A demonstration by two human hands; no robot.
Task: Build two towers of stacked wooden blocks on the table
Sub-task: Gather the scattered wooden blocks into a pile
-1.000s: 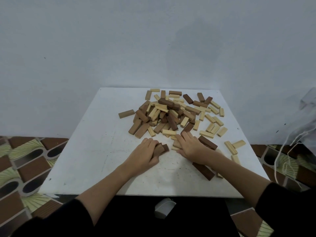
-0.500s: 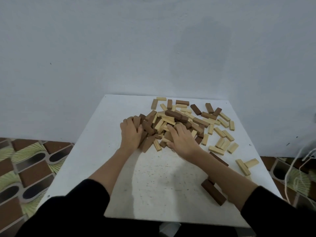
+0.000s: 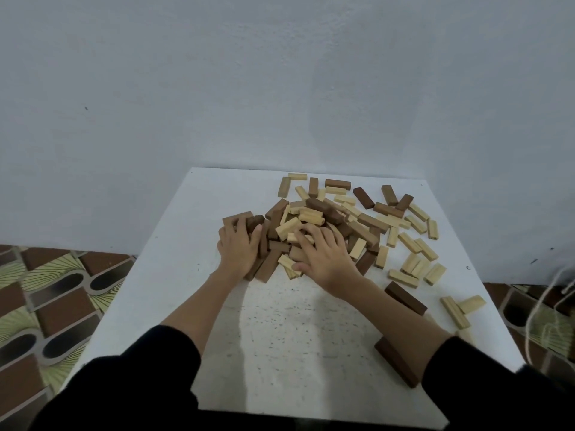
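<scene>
While left hand (image 3: 238, 250) curls on brown blocks (image 3: 245, 221), right hand (image 3: 323, 253) spreads flat atop pile (image 3: 314, 219).

My left hand (image 3: 238, 248) grips brown blocks (image 3: 245, 220) at the pile's (image 3: 329, 225) left edge. My right hand (image 3: 323, 255) rests on the pile, fingers (image 3: 306, 236) spread, on the white worktop (image 3: 174, 244).

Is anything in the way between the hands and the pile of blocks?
No. Both the left hand and the right hand already rest on the near edge of the pile of blocks. The bare table in front of it is free for towers.
</scene>
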